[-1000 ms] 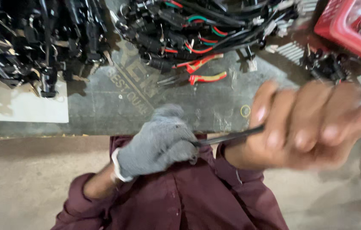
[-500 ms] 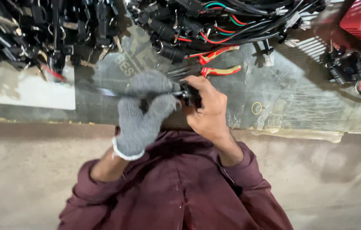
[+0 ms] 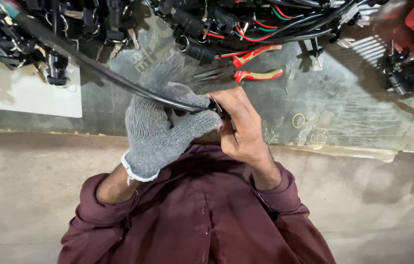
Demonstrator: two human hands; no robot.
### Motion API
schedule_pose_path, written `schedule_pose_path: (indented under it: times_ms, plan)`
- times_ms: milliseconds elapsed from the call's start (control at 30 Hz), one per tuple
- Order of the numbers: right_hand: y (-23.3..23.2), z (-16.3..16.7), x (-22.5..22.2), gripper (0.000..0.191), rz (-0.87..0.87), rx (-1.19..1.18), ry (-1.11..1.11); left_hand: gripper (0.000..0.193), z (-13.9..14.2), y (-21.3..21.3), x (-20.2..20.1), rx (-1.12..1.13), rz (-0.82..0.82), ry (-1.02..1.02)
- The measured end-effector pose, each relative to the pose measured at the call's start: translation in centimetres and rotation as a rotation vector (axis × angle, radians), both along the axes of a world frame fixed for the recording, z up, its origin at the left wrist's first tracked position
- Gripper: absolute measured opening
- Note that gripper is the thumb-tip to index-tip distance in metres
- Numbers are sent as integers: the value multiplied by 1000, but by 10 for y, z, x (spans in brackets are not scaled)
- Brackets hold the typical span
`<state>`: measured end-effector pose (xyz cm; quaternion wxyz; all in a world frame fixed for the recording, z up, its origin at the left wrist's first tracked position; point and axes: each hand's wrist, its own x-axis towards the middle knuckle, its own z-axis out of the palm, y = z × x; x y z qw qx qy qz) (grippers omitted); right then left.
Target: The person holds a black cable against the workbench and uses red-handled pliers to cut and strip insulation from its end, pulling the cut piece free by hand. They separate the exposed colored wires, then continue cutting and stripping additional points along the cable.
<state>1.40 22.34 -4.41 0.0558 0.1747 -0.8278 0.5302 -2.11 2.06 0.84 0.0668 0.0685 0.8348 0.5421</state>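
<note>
Pliers (image 3: 246, 73) on table (image 3: 353, 112), behind hands (image 3: 202, 124)

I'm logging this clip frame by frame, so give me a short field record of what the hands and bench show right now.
left hand: left hand in a grey knit glove, closed around a black cable
right hand: bare right hand, fingertips pinching the cable's end beside the glove
cable: runs up and left from the hands over the bench
pliers: red-handled pliers lying on the bench beyond the hands, untouched
behind: heap of black wiring with red and green leads
surface: grey worktop
clothing: maroon shirt
</note>
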Motion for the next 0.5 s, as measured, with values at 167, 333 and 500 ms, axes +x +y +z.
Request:
schedule_pose_path:
  times_ms: [167,333,500]
  plan:
    - [-5,8,5,42,-38,-73,-41,48,-16,-4,4,63,-73,128]
    - [3,0,2,36,-51,-213,-361,46,-11,1,12,-46,-213,353]
    - [7,-7,2,31,119,-518,-552,62,-6,6,0,-124,-51,265]
